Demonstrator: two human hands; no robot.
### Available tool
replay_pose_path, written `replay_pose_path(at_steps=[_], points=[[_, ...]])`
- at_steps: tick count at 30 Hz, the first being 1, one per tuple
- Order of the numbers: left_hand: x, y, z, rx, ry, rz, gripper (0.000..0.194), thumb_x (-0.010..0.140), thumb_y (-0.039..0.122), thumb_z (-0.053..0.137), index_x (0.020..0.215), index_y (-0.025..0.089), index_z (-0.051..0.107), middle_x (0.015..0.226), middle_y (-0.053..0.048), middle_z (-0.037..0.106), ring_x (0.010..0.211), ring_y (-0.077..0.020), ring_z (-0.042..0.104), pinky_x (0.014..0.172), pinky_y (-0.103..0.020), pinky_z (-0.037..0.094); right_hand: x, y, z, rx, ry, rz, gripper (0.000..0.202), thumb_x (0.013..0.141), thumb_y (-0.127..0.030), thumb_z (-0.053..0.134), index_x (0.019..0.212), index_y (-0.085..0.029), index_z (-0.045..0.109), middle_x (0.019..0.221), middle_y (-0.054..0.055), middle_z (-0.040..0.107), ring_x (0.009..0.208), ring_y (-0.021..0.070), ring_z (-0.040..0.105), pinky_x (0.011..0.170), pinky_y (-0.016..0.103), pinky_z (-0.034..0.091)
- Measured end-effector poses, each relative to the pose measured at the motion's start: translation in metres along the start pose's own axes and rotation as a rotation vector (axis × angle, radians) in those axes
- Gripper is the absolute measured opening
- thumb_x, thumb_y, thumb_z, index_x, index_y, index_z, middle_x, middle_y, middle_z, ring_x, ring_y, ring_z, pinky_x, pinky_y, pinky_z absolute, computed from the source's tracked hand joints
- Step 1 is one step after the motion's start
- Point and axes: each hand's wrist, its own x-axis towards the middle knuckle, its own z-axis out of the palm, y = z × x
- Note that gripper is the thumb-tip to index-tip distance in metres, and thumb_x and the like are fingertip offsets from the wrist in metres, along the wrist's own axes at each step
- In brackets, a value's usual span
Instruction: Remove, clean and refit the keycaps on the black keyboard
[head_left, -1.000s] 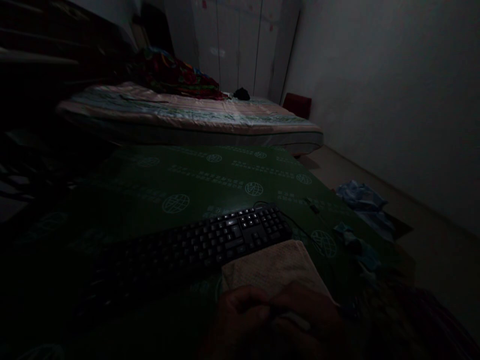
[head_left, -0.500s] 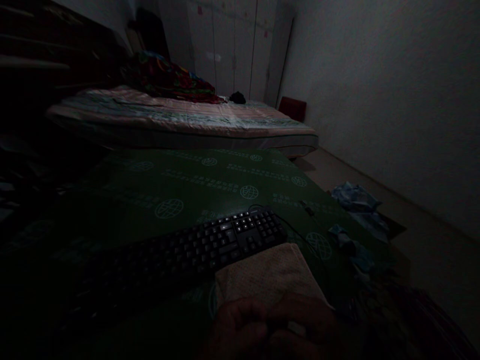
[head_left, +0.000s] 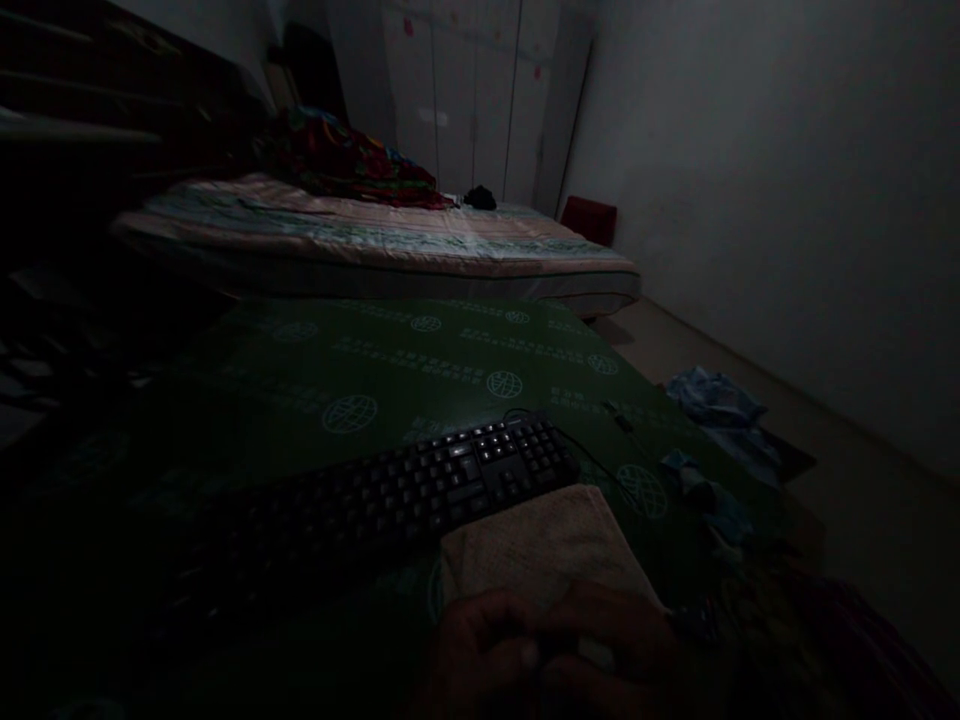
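In the dim light at the bottom of the head view, my left hand (head_left: 484, 640) and my right hand (head_left: 611, 630) are close together with fingers curled inward. A small pale patch shows by the right fingers; what it belongs to is too dark to tell. Both hands are over the near edge of a folded beige cloth (head_left: 544, 540). Just beyond the cloth lies a black keyboard (head_left: 420, 490), slanting across the green surface, its left end lost in shadow. Its thin cable (head_left: 592, 460) runs off to the right.
The green printed board (head_left: 420, 360) spans the middle. Behind it stands a bed (head_left: 450, 240) with a red patterned blanket (head_left: 352, 165). Crumpled blue cloth (head_left: 712, 395) lies at right, more fabric (head_left: 705, 490) nearer. A pale wardrobe (head_left: 472, 100) and a wall (head_left: 765, 180) close the room.
The view has shifted a little, so everything sits slightly farther right in the picture. My hands stay together over the cloth with only slight finger movement; the keyboard and cloth keep their places.
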Motion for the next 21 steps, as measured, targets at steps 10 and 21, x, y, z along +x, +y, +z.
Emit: replay_pose_path(at_steps=[10,21], points=[[0.004,0.002,0.003,-0.025,-0.04,0.027,0.037,0.054,0.042,0.081,0.074,0.015,0.065,0.061,0.0,0.064,0.048,-0.0106,0.055,0.048,-0.021,0.04,0.006,-0.005,-0.006,0.029,-0.019,0.066,0.017,0.073,-0.026,0.073,0.09,-0.026,0.074,0.072,0.0,0.069,0.067,0.0137,0.064,0.063,0.02,0.048],[0.013,-0.005,0.006,0.031,0.074,0.02,0.026,0.054,0.03,0.078,0.073,0.017,0.066,0.056,0.001,0.063,0.049,-0.0121,0.056,0.051,-0.024,0.043,0.008,0.021,0.003,0.958,0.243,0.417,0.031,0.066,-0.05,0.076,0.077,-0.023,0.066,0.056,-0.002,0.056,0.052,0.0114,0.051,0.047,0.022,0.038]])
